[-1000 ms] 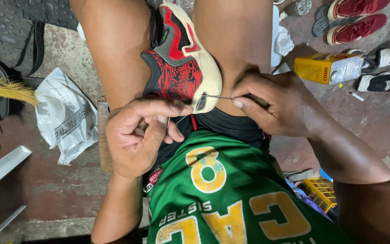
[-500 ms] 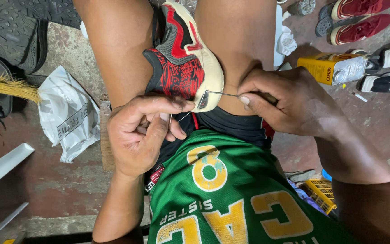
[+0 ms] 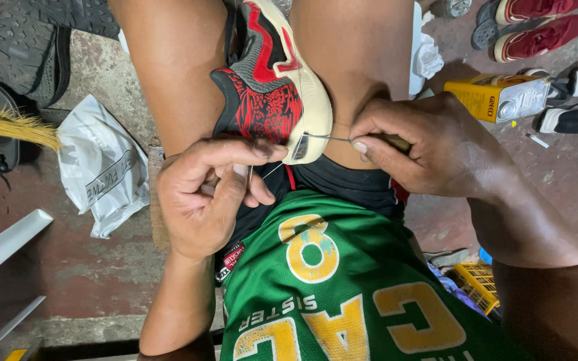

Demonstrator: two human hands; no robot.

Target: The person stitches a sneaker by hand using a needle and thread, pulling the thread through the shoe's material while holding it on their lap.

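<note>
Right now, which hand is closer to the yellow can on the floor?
Right. The right hand sits just beside the yellow can, holding a needle tool at the shoe; the left hand is across the shoe, farther off.

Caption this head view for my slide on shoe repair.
Right hand drives an awl into a shoe; left hand pinches thread.

One red-and-cream sneaker [image 3: 272, 87] sits at top centre, with one metal awl [image 3: 332, 138] at its sole. One yellow glue can [image 3: 500, 97] lies at upper right, beside two red shoes [image 3: 536, 27] and two black-and-white shoes [image 3: 573, 100]. One white plastic bag [image 3: 102, 164] and one straw broom [image 3: 11, 124] lie at left.
</note>
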